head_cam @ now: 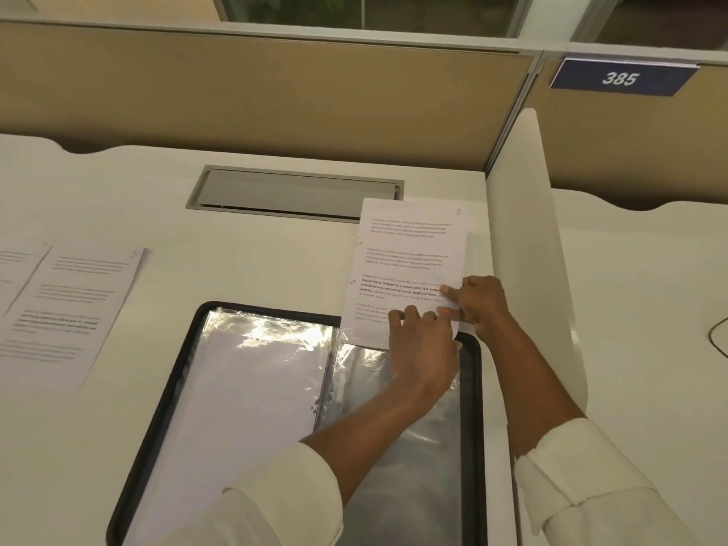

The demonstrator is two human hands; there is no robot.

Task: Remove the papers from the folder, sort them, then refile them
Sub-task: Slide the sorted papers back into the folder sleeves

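Printed sheet lies half over the top right corner of the open black folder, on the white desk. Left hand has its fingers curled on the sheet's bottom edge. Right hand pinches its right edge. Sorted pages lie well apart at left.

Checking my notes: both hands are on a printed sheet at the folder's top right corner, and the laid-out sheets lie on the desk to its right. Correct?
No: the head view shows the laid-out sheets on the desk left of the folder. The left hand and right hand are on the printed sheet at its top right corner.
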